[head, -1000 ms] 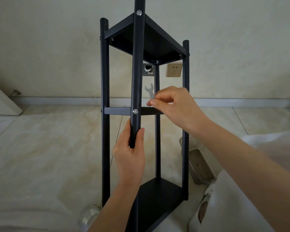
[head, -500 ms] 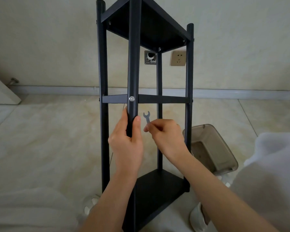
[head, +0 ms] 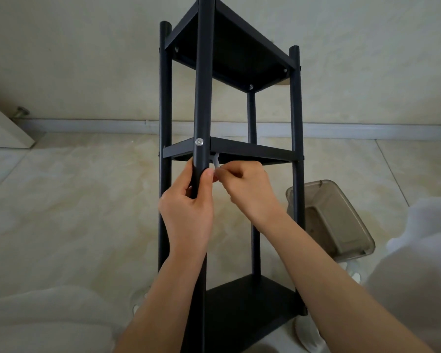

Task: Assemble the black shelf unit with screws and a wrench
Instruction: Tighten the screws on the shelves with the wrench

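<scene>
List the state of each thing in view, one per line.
Shelf unit: upright on the floor, three shelves fitted.
Near post: gripped by left hand.
Screw: seated in near post.
Wrench: pinched by right hand, head under middle shelf.
Bin: open, lying tilted.

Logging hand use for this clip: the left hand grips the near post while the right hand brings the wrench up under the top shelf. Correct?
Not quite. The head view shows the left hand gripping the near post, but the right hand brings the wrench up under the middle shelf, not the top shelf.
</scene>
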